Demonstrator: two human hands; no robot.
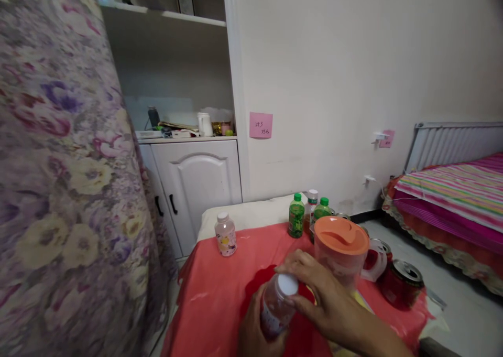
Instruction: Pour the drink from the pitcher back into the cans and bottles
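Observation:
A clear plastic bottle (271, 312) with a printed label stands slightly tilted low in the view, close to me. My left hand (253, 328) is wrapped around its body. My right hand (314, 289) has its thumb and fingers closed around the white cap (287, 284), which sits on the bottle's mouth. Behind the bottle shows part of a darker red round thing, mostly hidden by my hands. Just past my right hand is a clear pitcher (340, 260) with an orange lid. A similar white-capped bottle (226, 236) stands upright farther back on the left.
A red cloth (204, 289) covers the table. Green-capped bottles (296, 218) and another white-capped bottle (311, 202) stand at the back. Dark red cans (403, 283) are at the right edge. A floral curtain (78, 189) hangs left; a bed (459, 189) is at the right.

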